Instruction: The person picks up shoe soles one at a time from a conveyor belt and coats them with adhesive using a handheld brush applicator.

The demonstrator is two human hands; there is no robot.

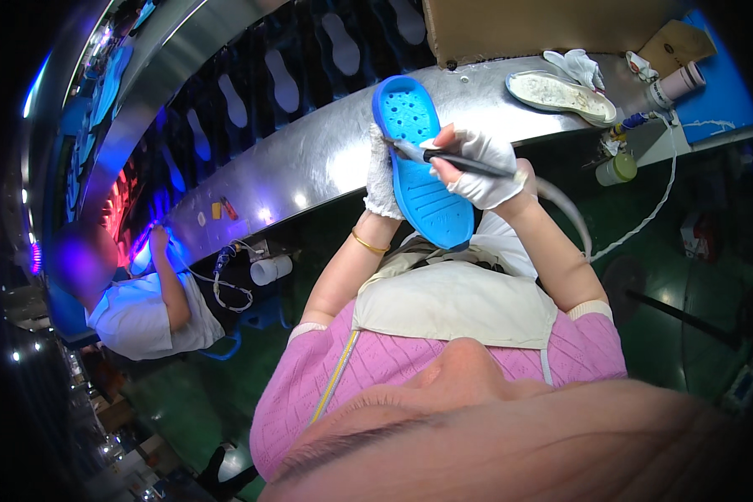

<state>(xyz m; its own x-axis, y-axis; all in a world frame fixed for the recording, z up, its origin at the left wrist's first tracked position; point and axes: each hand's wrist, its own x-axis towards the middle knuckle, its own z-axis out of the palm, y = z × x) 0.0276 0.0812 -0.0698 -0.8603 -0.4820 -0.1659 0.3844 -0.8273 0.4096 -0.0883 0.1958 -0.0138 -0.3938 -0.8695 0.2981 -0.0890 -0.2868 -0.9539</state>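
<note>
We hold the blue sole [434, 201] before us at the counter [326, 155], its long axis slanting from far left to near right, our left hand [382, 180] wrapped along its left edge. Our right hand [489, 163], at its right, pinches the brush [464, 162], whose tip reaches that left edge. We count one blue sole, one brush and, farther right, one cream sole [556, 94].

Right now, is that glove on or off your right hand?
On: the white glove wraps the right hand, while bare fingertips stick out, holding the black-handled brush.
</note>
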